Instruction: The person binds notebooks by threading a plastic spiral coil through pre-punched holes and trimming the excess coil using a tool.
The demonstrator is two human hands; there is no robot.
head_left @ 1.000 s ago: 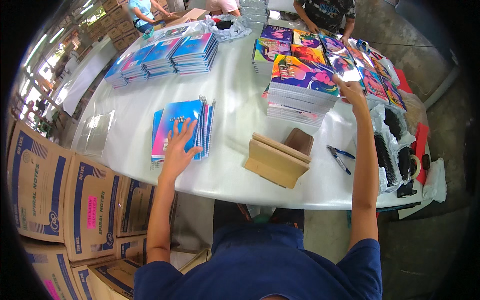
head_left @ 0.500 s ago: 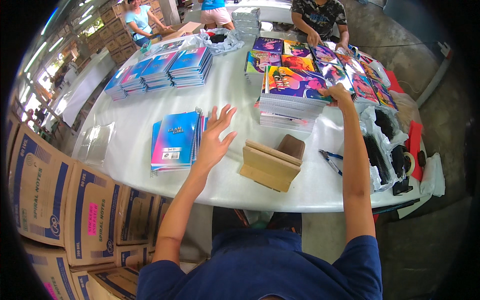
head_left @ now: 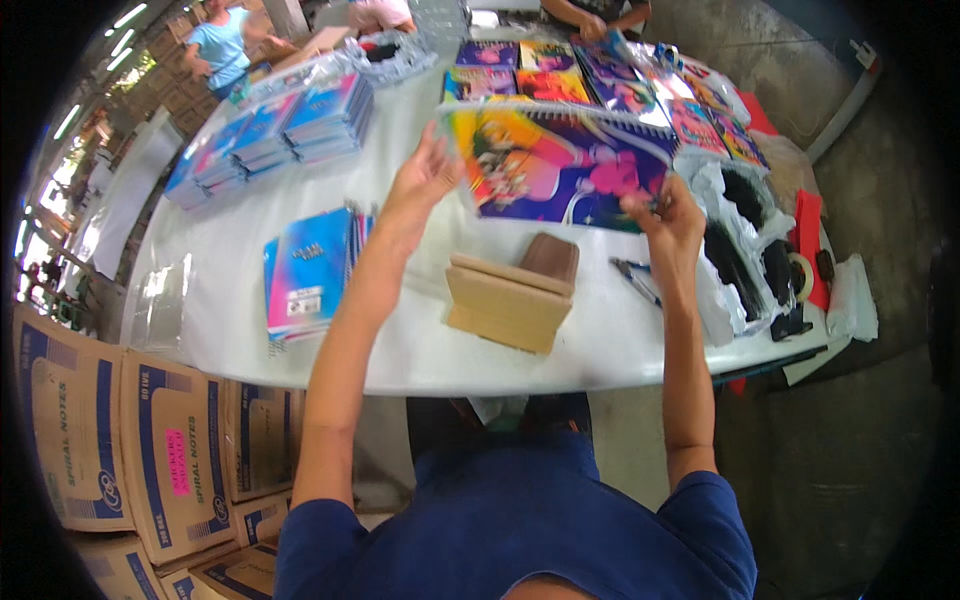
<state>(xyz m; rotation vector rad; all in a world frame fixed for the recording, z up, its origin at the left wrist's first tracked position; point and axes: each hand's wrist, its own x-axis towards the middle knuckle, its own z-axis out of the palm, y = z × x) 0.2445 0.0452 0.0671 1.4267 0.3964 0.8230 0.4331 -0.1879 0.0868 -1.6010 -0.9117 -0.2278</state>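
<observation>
Between my two hands, above the table, hangs a purple and multicoloured notebook (head_left: 560, 175), with a row of teeth or holes along its far edge; motion blur hides whether it is bound. My left hand (head_left: 425, 175) holds its left edge. Thumb and fingers of my right hand (head_left: 668, 215) grip its near right corner. Just nearer to me stands a tan, step-shaped board stand (head_left: 510, 305) with a brown block (head_left: 551, 258) behind it. Pliers (head_left: 638, 280) with dark blue handles lie near my right wrist. Left of my left forearm rests a short pile of blue and pink spiral notebooks (head_left: 305, 275).
More blue-pink notebook stacks (head_left: 320, 115) stand at the far left. Colourful notebooks (head_left: 555, 85) lie in rows beyond my hands, near a co-worker's hands (head_left: 595, 28). Plastic-wrapped black spiral coils (head_left: 735, 270) and tape (head_left: 802, 275) sit at right. Cartons (head_left: 170, 440) are stacked lower left.
My right hand has lifted the notebook off the tall stack and drawn it nearer. The left hand, empty and spread before, now holds its left edge. The view has shifted.
</observation>
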